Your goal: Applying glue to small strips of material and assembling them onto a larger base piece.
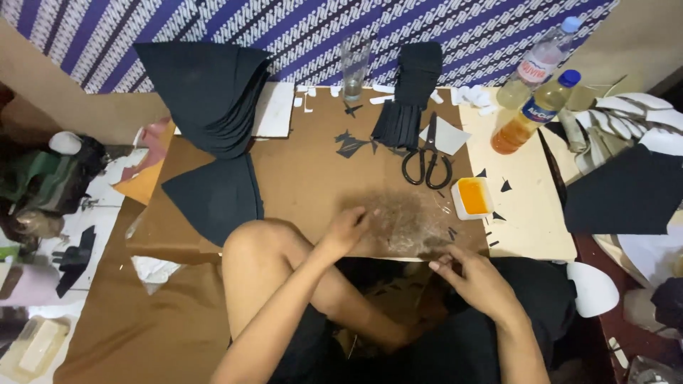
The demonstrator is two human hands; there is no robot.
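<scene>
Head view. The left hand (346, 229) rests on the brown board (306, 178) at the left edge of a dull, glue-smeared patch (405, 220); its grip is loosely curled, fingertips together on the surface, and whether anything small lies under them cannot be told. The right hand (478, 281) lies at 5 o'clock of the patch, at the board's near edge; its grip is half closed, thumb and forefinger nearly meeting, and what they pinch, if anything, is too small to tell.

At 2 o'clock of the patch, a small white tub (472, 197) holds orange glue. At 12 o'clock, black scissors (427, 158) lie with blades partly over a white card (447, 135), beside a folded stack of black pieces (409, 92). A clear glass (354, 70) stands at the board's far edge. Small black triangular scraps (505, 186) are scattered round the tub.

At 10 o'clock, a thick fan of black curved sheets (206, 92), matte and foam-like, overlaps a single black sheet (213, 195). At 2 o'clock, two plastic bottles (530, 107) with blue caps lie tilted on a cream sheet (530, 220), one holding amber liquid. A bare knee (260, 245) rises between the hands and the sheets.
</scene>
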